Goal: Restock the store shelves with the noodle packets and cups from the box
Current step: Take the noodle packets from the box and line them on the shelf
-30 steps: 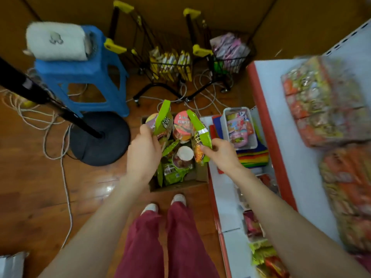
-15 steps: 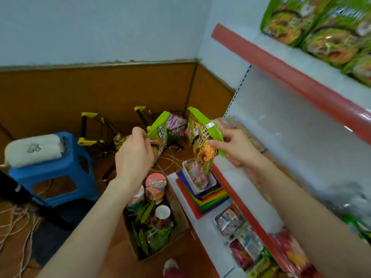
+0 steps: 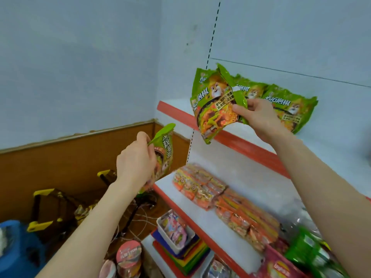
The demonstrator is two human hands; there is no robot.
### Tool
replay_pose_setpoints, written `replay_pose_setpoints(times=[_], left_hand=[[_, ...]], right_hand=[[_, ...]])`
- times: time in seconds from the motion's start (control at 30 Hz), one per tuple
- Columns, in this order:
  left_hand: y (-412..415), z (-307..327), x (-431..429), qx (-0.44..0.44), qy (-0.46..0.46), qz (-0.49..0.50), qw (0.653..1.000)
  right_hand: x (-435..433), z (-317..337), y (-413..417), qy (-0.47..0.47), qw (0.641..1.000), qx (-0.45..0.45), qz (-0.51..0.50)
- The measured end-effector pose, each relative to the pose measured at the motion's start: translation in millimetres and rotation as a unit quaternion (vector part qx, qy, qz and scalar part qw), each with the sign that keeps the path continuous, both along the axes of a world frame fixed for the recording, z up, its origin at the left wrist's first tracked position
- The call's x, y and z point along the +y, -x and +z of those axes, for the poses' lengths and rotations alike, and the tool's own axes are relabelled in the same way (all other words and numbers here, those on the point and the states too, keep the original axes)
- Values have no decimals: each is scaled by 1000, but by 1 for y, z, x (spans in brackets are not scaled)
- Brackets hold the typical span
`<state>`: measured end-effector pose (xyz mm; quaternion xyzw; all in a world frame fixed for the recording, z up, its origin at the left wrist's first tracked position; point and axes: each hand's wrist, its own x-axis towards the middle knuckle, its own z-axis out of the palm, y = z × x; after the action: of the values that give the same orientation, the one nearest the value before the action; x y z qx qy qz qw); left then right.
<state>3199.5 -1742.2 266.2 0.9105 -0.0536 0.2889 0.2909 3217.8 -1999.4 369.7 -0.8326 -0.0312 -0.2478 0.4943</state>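
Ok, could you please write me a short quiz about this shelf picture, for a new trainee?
1. True or false: the left hand grips the left packet and the right hand pinches the right packet, and both packets are green.
2. Multiple choice: the stocked packets on the top shelf are A) green, B) blue, C) white.
3. Fill in: the orange packets lie on the shelf ____ the top shelf.

Key: 1 true; 2 A; 3 below.
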Motion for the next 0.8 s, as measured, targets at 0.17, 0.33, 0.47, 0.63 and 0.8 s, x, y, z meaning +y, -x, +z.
replay_pose_setpoints(times=[0.17,0.33,0.47,0.63,0.8], left_hand=[[-14,13,-27,-11,-1,-6,1000],[-29,21,-52,1,7,-3,1000],[-44,26,-69,-2,7,2,1000],[-58,22,-83,-5,8,7,1000],[-66,15,-89,0,12,6,1000]], right_hand=[[-47,31,-19,-34,997,-43,-50],[-82,25,-46,-58,995,-11,-79],[-104,12,-62,-99,992,21,-74],[-121,16,-59,-101,991,78,-32],[-139,15,-56,-38,993,111,-10]])
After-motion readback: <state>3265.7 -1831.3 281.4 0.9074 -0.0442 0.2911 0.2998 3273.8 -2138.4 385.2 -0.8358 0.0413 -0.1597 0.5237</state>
